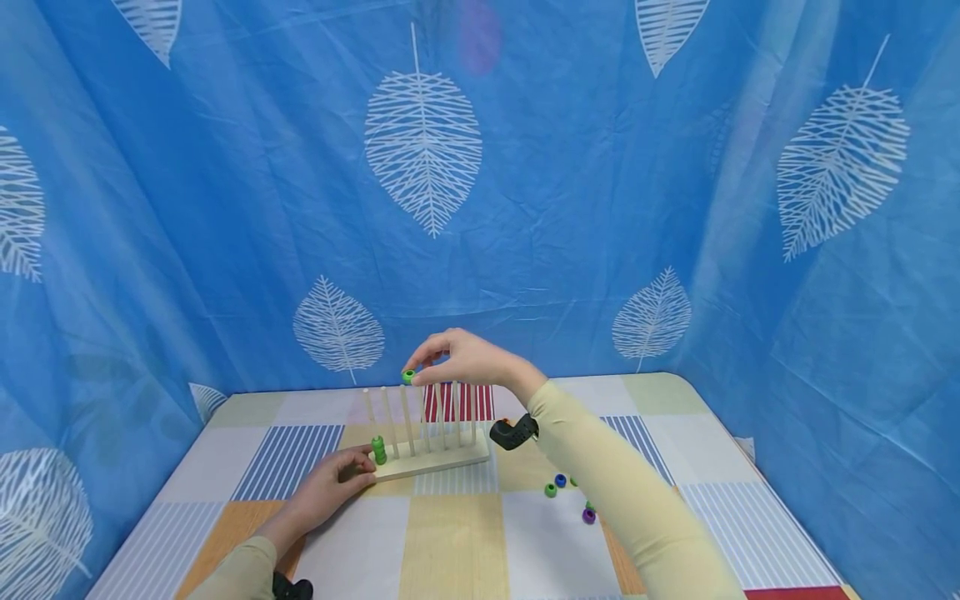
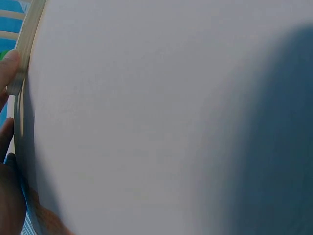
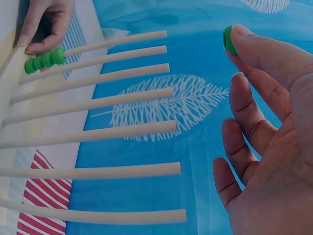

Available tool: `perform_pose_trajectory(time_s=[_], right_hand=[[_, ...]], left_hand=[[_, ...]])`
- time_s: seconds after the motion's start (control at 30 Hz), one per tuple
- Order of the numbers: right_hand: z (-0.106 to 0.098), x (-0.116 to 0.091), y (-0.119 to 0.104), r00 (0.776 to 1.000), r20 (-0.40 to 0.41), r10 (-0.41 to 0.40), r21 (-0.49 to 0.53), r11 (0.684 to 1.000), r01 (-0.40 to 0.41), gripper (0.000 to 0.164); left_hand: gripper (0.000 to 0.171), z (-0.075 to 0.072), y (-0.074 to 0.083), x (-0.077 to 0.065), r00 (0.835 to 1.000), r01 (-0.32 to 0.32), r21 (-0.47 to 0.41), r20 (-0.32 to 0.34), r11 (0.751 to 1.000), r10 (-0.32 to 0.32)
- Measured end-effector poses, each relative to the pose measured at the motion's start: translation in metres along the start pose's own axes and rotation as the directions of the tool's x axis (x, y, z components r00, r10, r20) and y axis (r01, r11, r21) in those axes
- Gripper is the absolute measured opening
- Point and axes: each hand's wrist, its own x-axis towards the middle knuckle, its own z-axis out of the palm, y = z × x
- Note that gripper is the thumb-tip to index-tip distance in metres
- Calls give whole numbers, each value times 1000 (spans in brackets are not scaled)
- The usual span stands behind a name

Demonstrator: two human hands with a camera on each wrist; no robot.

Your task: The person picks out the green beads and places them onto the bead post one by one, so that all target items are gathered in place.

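Observation:
A wooden peg board (image 1: 450,459) with several upright pegs stands on the table. My left hand (image 1: 333,483) grips the left end of its base between thumb and fingers. Several green beads (image 1: 379,451) are stacked on the leftmost peg. Above the pegs, my right hand (image 1: 468,357) pinches a green bead (image 3: 228,40) between thumb and index finger. In the right wrist view that bead is apart from all the peg tips, and the other fingers are loosely bent. The left wrist view catches only part of the left hand (image 2: 11,196) at its edge.
Loose beads lie right of the board, among them a green bead (image 1: 551,491), a blue bead (image 1: 560,481) and a purple bead (image 1: 588,517); my right sleeve (image 1: 622,492) partly covers this group. A patchwork cloth (image 1: 453,533) covers the table. Blue curtains (image 1: 525,208) enclose the back and sides.

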Motion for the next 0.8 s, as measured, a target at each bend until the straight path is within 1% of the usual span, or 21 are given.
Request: perform_pose_trajectory(time_s=[0.2,0.5,0.8], right_hand=[[4,6,1,1000,14,4,-10,1000,-4,23],[10,17,5,1000,11,20,-17,1000,-20,23],[16,29,8,999,22,26,4,1000,-26,21]], left_hand=[[7,-1,-1,0,1000,-8,3,4,1000,8],[7,-1,-3,2,1000,-10,-1,13,1000,10],[7,-2,-2,4,1000,13,-12,15,1000,-13]])
